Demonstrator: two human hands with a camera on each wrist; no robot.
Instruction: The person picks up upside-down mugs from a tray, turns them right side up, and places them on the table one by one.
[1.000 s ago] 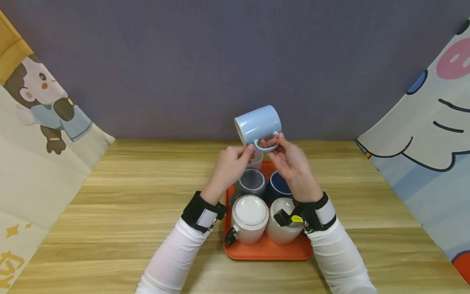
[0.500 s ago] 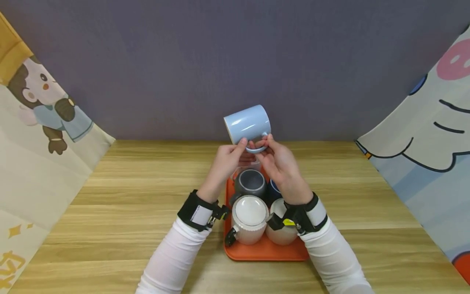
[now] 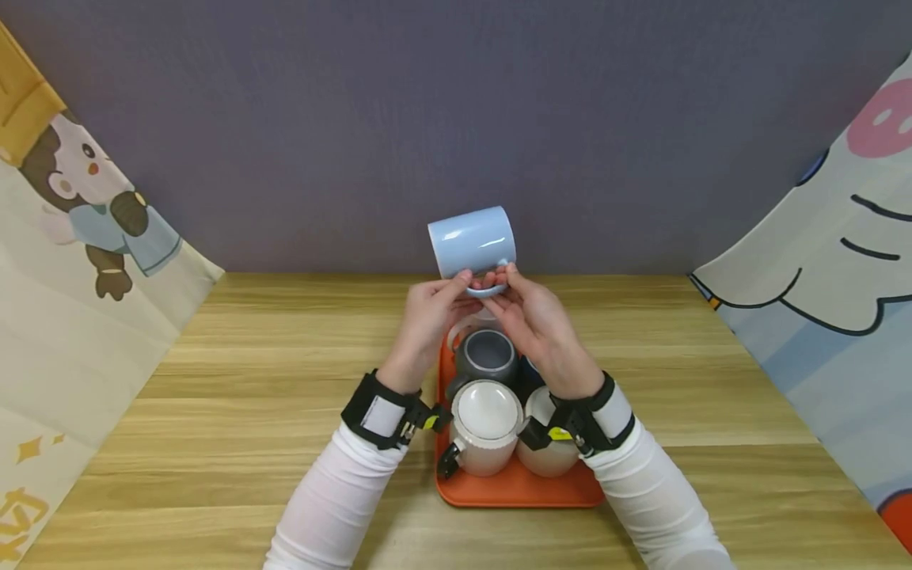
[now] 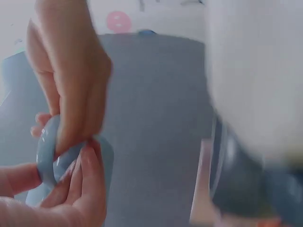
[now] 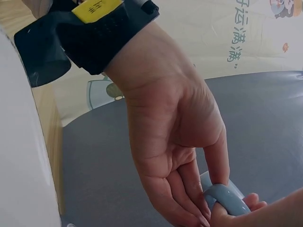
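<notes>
A light blue mug [image 3: 472,240] lies sideways in the air above the far end of the orange tray, its mouth toward the left and its handle toward me. My left hand [image 3: 426,321] pinches the handle near the mouth end, the thumb on top. At the base end my right hand [image 3: 543,328] grips the same handle, with fingers passing through its loop. The left wrist view shows the blue handle [image 4: 46,151] between both hands' fingers; in the right wrist view the handle [image 5: 228,198] is partly covered by fingers.
On the orange tray [image 3: 520,492] stand several upside-down mugs: a white one [image 3: 488,412] with a black handle, a pale one [image 3: 545,459], a grey one [image 3: 488,352], a dark blue one mostly hidden, and a clear cup behind. A grey wall [image 3: 456,119] rises beyond the wooden table [image 3: 285,380].
Both hands and the blue mug have moved left and the mug has tilted slightly closer to level. My left fingers have come further onto the handle.
</notes>
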